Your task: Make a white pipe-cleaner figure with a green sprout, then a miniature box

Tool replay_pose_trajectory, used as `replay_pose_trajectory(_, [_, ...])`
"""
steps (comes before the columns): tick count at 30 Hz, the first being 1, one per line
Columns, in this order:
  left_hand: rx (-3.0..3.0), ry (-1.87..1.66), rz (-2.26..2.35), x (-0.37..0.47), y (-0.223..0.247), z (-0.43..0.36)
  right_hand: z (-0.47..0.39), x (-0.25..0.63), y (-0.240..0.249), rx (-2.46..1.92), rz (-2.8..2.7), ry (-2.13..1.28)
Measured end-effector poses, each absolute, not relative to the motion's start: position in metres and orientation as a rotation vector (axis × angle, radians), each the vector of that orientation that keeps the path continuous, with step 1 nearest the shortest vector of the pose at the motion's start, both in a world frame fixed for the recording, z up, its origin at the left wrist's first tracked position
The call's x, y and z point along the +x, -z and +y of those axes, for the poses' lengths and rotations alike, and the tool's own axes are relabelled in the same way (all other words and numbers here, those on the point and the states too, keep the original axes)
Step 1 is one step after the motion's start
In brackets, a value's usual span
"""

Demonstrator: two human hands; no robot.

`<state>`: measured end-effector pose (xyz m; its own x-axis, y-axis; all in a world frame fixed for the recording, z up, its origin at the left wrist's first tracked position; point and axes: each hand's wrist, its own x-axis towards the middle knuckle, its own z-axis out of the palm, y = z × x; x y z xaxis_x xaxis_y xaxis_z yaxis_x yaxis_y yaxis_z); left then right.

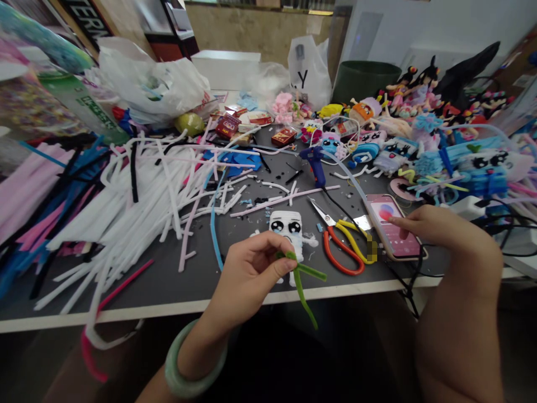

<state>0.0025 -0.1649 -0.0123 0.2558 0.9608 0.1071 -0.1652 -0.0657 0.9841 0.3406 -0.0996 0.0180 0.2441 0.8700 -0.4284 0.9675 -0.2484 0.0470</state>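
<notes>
My left hand (251, 268) pinches a green pipe cleaner (300, 291) between thumb and fingertips; two fuzzy ends stick out to the right and downward. Behind that hand on the table lies a white pipe-cleaner doll (287, 219) with big black eyes, its lower part partly hidden. My right hand (423, 224) reaches over a phone (396, 229) with a pink screen, a finger stretched out at the display and nothing held. Scissors (343, 252) with red and yellow handles lie between the hands, blades pointing away. Beyond them rests a blue glue gun (314, 167).
White pipe cleaners (142, 207) spread over the left of the table, some past the front edge. Finished dolls (482, 162) crowd the right side. Black cables (413, 280) run beside the phone. Plastic bags (151, 84) and a green pot (369, 78) stand behind.
</notes>
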Motion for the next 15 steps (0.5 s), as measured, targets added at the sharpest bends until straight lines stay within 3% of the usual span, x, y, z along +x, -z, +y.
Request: replay_pose_trajectory(15, [1.274, -1.133, 0.839, 0.0028, 0.0131, -0.1637, -0.0959, 0.3502, -0.0118, 2.273, 1.709, 0.459])
